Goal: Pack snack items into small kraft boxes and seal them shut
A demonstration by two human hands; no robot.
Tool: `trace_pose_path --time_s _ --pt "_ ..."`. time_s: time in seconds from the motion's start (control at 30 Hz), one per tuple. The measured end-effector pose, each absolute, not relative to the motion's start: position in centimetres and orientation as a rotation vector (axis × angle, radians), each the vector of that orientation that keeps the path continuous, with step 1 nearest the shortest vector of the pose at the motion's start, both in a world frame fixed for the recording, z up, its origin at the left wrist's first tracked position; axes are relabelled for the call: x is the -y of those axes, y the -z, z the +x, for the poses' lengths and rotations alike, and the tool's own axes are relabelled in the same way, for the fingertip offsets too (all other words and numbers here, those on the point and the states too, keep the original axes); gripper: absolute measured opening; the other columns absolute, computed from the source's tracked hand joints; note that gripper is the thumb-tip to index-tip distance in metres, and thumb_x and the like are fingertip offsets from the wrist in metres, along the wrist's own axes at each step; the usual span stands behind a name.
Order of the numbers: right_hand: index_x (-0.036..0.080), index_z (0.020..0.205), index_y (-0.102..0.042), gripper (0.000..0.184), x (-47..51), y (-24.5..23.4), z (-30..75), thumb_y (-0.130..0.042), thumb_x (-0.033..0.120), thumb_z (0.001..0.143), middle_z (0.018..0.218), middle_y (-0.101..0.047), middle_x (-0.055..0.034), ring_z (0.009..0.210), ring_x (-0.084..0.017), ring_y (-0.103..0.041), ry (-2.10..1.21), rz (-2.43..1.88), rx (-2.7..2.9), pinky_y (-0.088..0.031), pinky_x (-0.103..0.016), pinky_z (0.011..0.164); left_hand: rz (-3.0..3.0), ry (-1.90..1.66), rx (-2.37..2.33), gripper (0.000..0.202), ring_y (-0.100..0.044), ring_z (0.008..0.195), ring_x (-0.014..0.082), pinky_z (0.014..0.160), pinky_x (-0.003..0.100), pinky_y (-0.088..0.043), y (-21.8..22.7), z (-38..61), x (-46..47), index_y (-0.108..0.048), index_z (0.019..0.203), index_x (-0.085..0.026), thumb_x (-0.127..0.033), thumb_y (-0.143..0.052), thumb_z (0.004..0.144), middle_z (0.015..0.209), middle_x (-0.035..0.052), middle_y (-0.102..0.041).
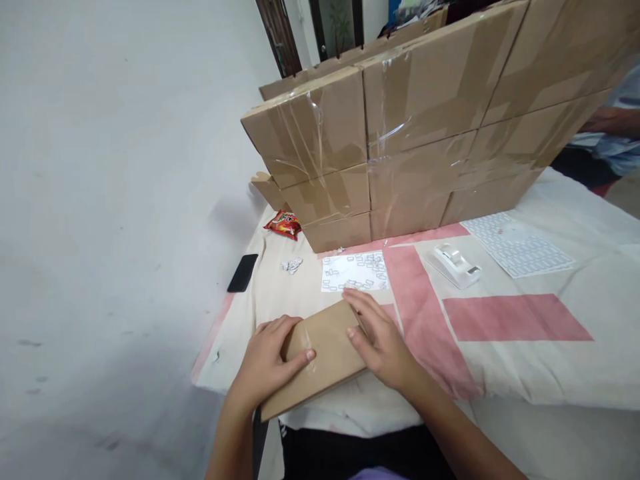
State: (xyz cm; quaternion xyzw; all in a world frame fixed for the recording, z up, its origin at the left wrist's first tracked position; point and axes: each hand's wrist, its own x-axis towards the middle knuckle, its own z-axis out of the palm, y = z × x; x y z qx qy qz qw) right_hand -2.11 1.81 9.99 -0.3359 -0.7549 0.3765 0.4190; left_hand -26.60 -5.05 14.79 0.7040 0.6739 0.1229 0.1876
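Observation:
A flat brown cardboard box (327, 343) lies tilted at the near edge of the bed-like surface, right in front of me. My left hand (273, 357) grips its left side, with the thumb resting on top beside a strip of clear tape. Around the right end is my right hand (377, 340), its thumb on the top face and its fingers along the far corner. Just beyond the box lies a white sheet printed with small box shapes (353, 273). The underside of the box is hidden.
Behind stands a tall wall of taped cardboard boxes (415, 147). A white tape dispenser (456, 265) and a printed sheet (520, 243) are to the right. A black phone (243, 273), crumpled paper (292, 265) and a red snack packet (284, 225) lie left. Another person's arm (613, 122) shows far right.

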Motion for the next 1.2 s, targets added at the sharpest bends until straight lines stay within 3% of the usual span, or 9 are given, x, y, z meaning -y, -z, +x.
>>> trace_pose_path --time_s 0.1,0.2,0.3,0.37,0.47,0.67,1.03,1.2 --pt "0.026 0.141 -0.053 0.043 -5.4 -8.7 -0.4 -0.049 0.031 0.099 0.140 -0.061 -0.0124 0.134 -0.028 -0.056 -0.724 -0.949 1.867 -0.048 -0.050 0.113 1.956 -0.356 -1.905 0.041 -0.065 0.106 0.0294 0.094 0.045 -0.048 -14.8 -26.7 4.7 -0.062 0.120 -0.027 -0.057 -0.059 0.092 0.120 0.0053 -0.070" --pt "0.021 0.144 -0.052 0.051 -10.2 -6.7 1.0 -0.054 0.038 0.096 0.135 -0.063 -0.0170 0.132 -0.036 -0.055 -0.491 -1.265 1.975 -0.044 -0.058 0.112 1.986 -0.359 -1.885 0.046 -0.066 0.105 0.0301 0.094 0.045 -0.049 -14.6 -26.9 4.1 -0.064 0.118 -0.028 -0.061 -0.064 0.087 0.118 0.0046 -0.071" --pt "0.017 0.157 -0.037 0.091 -13.9 -4.5 1.5 -0.073 0.052 0.081 0.155 -0.045 -0.0250 0.147 -0.047 -0.036 -0.430 -1.534 2.203 -0.031 -0.071 0.114 2.058 -0.351 -1.845 0.064 -0.065 0.109 0.0332 0.096 0.048 -0.048 -14.4 -27.0 3.6 -0.062 0.123 -0.028 -0.068 -0.075 0.074 0.121 0.0056 -0.070" --pt "0.020 0.160 -0.032 0.101 -15.1 -3.3 1.3 -0.077 0.055 0.076 0.166 -0.028 -0.0244 0.154 -0.049 -0.021 -0.432 -1.528 2.382 -0.019 -0.074 0.117 2.087 -0.348 -1.825 0.069 -0.065 0.111 0.0339 0.098 0.049 -0.048 -14.3 -27.1 3.4 -0.061 0.125 -0.028 -0.069 -0.077 0.072 0.123 0.0061 -0.070" --pt "0.026 0.159 -0.038 0.082 -15.5 -2.1 1.0 -0.067 0.055 0.088 0.170 -0.021 -0.0197 0.156 -0.048 -0.013 -0.411 -1.399 2.519 -0.013 -0.073 0.118 2.097 -0.349 -1.808 0.061 -0.066 0.108 0.0316 0.095 0.047 -0.049 -14.2 -27.3 3.2 -0.061 0.124 -0.029 -0.066 -0.073 0.077 0.122 0.0053 -0.070" --pt "0.029 0.130 -0.071 0.041 -15.1 -1.8 0.9 -0.064 0.046 0.094 0.167 -0.031 -0.0141 0.154 -0.045 -0.019 -0.387 -1.359 2.534 -0.016 -0.068 0.119 2.107 -0.329 -1.784 0.056 -0.066 0.106 0.0297 0.091 0.042 -0.052 -14.4 -27.8 2.1 -0.064 0.121 -0.028 -0.063 -0.074 0.078 0.118 0.0040 -0.071" --pt "0.032 0.118 -0.078 0.032 -14.6 -1.3 -0.2 -0.055 0.021 0.097 0.167 -0.032 -0.0089 0.152 -0.044 -0.021 -0.327 -1.102 2.563 -0.019 -0.068 0.115 2.116 -0.378 -1.809 0.058 -0.065 0.108 0.0297 0.092 0.042 -0.050 -13.9 -27.7 1.3 -0.063 0.121 -0.028 -0.063 -0.075 0.076 0.119 0.0035 -0.070" --pt "0.025 0.103 -0.079 0.024 -14.8 -0.9 -0.3 -0.056 0.020 0.095 0.164 -0.036 -0.0100 0.151 -0.041 -0.021 -0.353 -1.114 2.535 -0.023 -0.061 0.115 2.120 -0.411 -1.851 0.058 -0.064 0.110 0.0309 0.095 0.044 -0.050 -13.7 -27.7 2.0 -0.064 0.121 -0.028 -0.063 -0.076 0.076 0.121 0.0044 -0.071"
